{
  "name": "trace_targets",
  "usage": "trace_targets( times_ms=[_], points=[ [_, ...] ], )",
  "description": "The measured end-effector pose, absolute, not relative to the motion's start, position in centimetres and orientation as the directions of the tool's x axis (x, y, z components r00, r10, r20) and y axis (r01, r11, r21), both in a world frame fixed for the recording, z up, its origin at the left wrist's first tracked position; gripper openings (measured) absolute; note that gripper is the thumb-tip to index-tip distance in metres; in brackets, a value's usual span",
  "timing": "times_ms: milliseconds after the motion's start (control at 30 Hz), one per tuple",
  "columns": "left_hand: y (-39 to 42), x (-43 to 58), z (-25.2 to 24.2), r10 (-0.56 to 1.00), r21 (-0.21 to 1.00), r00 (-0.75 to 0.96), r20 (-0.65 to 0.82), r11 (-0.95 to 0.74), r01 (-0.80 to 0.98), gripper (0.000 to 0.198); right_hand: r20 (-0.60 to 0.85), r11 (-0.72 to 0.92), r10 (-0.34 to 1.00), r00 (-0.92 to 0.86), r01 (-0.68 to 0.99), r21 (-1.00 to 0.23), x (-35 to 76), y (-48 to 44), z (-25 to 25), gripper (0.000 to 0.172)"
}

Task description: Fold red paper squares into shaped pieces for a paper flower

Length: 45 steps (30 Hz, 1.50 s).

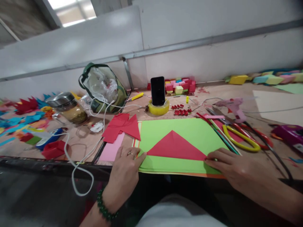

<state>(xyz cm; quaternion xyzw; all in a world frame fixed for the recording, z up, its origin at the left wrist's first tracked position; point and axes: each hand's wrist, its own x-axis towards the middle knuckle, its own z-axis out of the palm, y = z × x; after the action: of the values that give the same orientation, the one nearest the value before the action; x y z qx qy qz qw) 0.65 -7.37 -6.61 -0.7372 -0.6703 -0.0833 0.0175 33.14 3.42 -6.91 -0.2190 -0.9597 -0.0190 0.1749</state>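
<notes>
A red paper folded into a triangle (175,145) lies on a stack of green sheets (189,129) at the table's front edge. My left hand (125,167) lies flat with fingers stretched, its fingertips at the triangle's left corner. My right hand (227,164) rests on the green sheets, fingers pressing the triangle's right corner. A ring shows on the left hand and green beads on that wrist.
Red folded papers (121,126) and a pink sheet (112,150) lie left of the stack. Scissors (239,135), a glue gun (233,107), a phone (157,90) standing in a tape roll, a jar (68,108), a bag (104,86), a white cable (80,164) and coloured paper shapes surround them.
</notes>
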Motion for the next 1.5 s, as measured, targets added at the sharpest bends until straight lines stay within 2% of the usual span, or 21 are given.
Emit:
trace_targets(
  times_ms=[167, 333, 533, 700, 767, 967, 1133, 1300, 1333, 1433, 1500],
  points=[
    [-7.4, 0.9, -6.6, 0.986, 0.077, 0.082, 0.142, -0.093, 0.993, 0.056, 0.368, 0.875, 0.463, -0.806, 0.481, -0.048, 34.0, 2.9, -7.1, 0.041],
    [-7.4, 0.7, -6.4, 0.983, 0.051, 0.105, 0.153, -0.114, 0.992, 0.054, 0.412, 0.875, 0.45, -0.792, 0.483, -0.029, 33.8, 2.5, -6.5, 0.04],
    [-6.7, 2.3, -5.6, 0.953, 0.02, 0.111, 0.28, -0.122, 0.992, 0.048, 0.483, 0.838, 0.459, -0.746, 0.544, 0.044, 32.5, 2.1, -5.7, 0.032],
    [-5.4, 7.1, -5.5, 0.924, 0.107, 0.308, 0.228, -0.338, 0.935, 0.043, 0.46, 0.911, 0.377, -0.804, 0.412, -0.028, 28.0, 1.5, -6.2, 0.037],
    [-5.1, 8.3, -5.9, 0.922, 0.139, 0.354, 0.16, -0.376, 0.916, 0.04, 0.395, 0.913, 0.394, -0.83, 0.402, -0.067, 26.9, 1.6, -6.8, 0.036],
    [-5.8, 6.1, -6.6, 0.968, 0.183, 0.227, 0.108, -0.244, 0.953, 0.039, 0.36, 0.885, 0.465, -0.809, 0.44, -0.155, 30.2, 2.4, -7.7, 0.042],
    [-6.9, 3.1, -6.7, 0.976, 0.19, 0.131, 0.177, -0.164, 0.968, 0.04, 0.396, 0.836, 0.542, -0.741, 0.525, -0.161, 34.0, 2.2, -7.7, 0.046],
    [-5.1, 3.2, -6.4, 0.968, 0.268, 0.043, 0.248, -0.111, 0.957, 0.025, 0.399, 0.787, 0.604, -0.69, 0.597, -0.157, 34.3, 1.9, -7.5, 0.039],
    [-4.4, 3.5, -6.4, 0.966, 0.271, 0.021, 0.259, -0.093, 0.958, 0.03, 0.399, 0.776, 0.614, -0.681, 0.614, -0.146, 34.1, 1.9, -7.4, 0.038],
    [-2.3, 4.6, -6.7, 0.981, 0.293, 0.0, 0.193, -0.058, 0.954, 0.066, 0.425, 0.745, 0.635, -0.646, 0.657, -0.114, 33.0, 2.1, -7.3, 0.032],
    [-1.5, 5.0, -7.0, 0.988, 0.362, -0.024, 0.152, -0.033, 0.932, 0.074, 0.464, 0.731, 0.637, -0.616, 0.674, -0.109, 32.3, 2.1, -7.2, 0.029]
  ],
)
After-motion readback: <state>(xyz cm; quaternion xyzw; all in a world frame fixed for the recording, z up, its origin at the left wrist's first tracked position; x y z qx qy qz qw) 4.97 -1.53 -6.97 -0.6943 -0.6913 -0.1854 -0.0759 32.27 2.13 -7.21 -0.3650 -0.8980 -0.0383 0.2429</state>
